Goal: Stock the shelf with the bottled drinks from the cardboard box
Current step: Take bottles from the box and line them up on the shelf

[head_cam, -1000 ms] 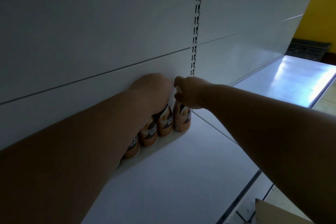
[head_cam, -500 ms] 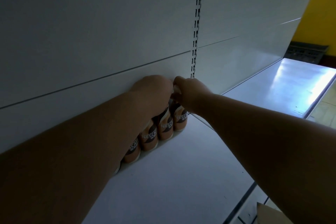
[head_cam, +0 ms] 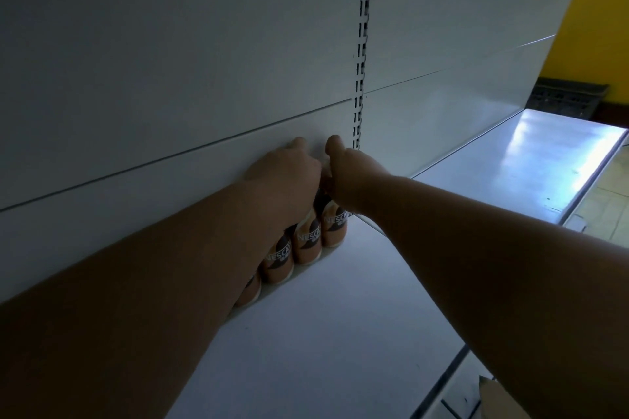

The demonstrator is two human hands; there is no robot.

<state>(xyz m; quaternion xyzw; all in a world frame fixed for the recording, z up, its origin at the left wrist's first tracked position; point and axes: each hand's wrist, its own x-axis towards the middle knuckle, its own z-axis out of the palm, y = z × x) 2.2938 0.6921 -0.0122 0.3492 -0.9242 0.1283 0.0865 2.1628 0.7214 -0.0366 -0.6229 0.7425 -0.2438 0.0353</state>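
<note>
A pale grey back panel [head_cam: 170, 44] fills most of the view and is crossed by thin horizontal seams. A slotted metal upright [head_cam: 361, 44] is set vertically into it, and the panel is continued to the right of this upright. Further right of the upright, a yellow wall [head_cam: 599, 27] is seen, with a dark slatted crate [head_cam: 565, 97] at its foot. Below that wall, strong daylight is reflected off a glossy white surface [head_cam: 544, 160]. At the far right edge, beyond this surface, pale tiled floor [head_cam: 609, 201] is visible. The area left of the upright is left in dim shadow.
</note>
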